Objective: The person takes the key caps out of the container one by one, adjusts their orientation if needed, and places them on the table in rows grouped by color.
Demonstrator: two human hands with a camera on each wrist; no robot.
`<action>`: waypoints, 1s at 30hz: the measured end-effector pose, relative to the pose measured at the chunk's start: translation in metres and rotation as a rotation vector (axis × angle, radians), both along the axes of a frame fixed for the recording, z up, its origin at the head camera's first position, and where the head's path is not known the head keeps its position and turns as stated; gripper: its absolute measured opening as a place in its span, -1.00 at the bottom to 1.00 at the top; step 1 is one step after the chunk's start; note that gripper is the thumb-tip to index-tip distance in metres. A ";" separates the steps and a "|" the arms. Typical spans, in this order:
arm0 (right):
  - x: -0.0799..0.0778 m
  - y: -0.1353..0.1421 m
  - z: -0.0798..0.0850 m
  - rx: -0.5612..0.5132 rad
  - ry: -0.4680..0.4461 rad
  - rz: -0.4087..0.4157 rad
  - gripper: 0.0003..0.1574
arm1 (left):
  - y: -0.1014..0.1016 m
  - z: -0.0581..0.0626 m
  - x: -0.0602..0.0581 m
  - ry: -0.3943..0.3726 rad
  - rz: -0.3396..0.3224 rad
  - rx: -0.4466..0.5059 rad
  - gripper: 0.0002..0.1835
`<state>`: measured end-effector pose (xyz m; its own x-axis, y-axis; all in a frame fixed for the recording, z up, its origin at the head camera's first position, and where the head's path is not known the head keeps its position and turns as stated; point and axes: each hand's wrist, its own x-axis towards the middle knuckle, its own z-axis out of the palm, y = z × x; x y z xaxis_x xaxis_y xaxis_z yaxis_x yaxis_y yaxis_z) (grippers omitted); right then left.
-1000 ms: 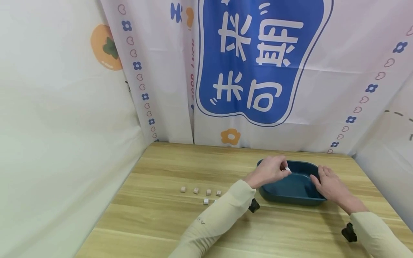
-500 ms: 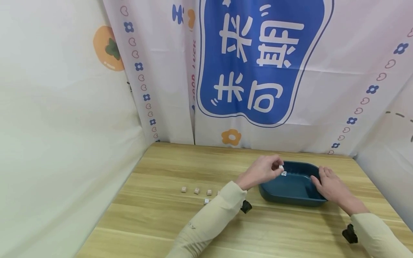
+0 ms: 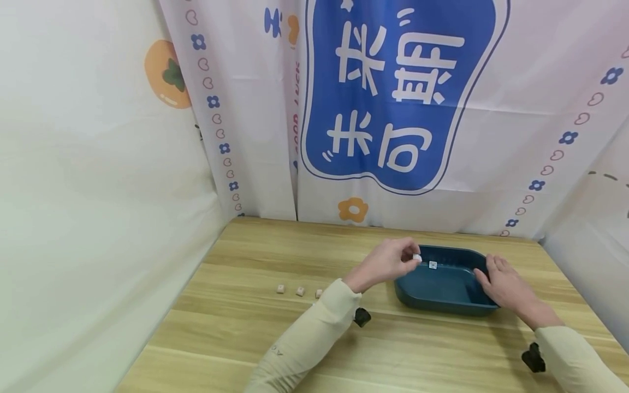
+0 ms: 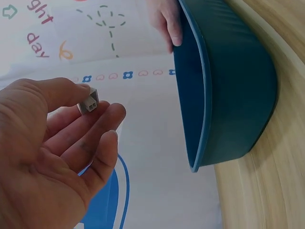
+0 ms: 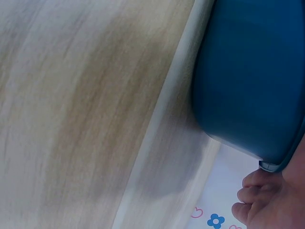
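My left hand (image 3: 388,261) pinches a small white keycap (image 3: 417,257) between thumb and fingers at the left rim of a dark teal plastic tub (image 3: 444,308). In the left wrist view this keycap (image 4: 90,102) shows its hollow underside and stem. Another white keycap with a dark mark (image 3: 433,265) shows inside the tub by the far wall. My right hand (image 3: 503,284) grips the tub's right end, thumb on the inner side. Its curled fingers (image 5: 257,188) show at the rim in the right wrist view.
Several pale keycaps (image 3: 300,291) lie in a row on the wooden table (image 3: 255,333), left of the tub; my left sleeve (image 3: 307,338) covers part of that area. A printed curtain (image 3: 344,196) hangs along the table's back edge, and a white sheet (image 3: 108,218) borders the left.
One keycap has left my left fingers and now shows inside the tub. My left hand has moved left toward the rim with the other keycap. My right hand has stayed put.
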<state>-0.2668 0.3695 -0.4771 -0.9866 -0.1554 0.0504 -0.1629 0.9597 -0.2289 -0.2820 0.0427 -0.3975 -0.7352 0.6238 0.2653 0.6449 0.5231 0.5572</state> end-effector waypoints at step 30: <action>-0.001 -0.001 -0.001 -0.018 -0.006 0.000 -0.01 | -0.087 -0.014 0.007 -0.042 -0.013 -0.005 -0.90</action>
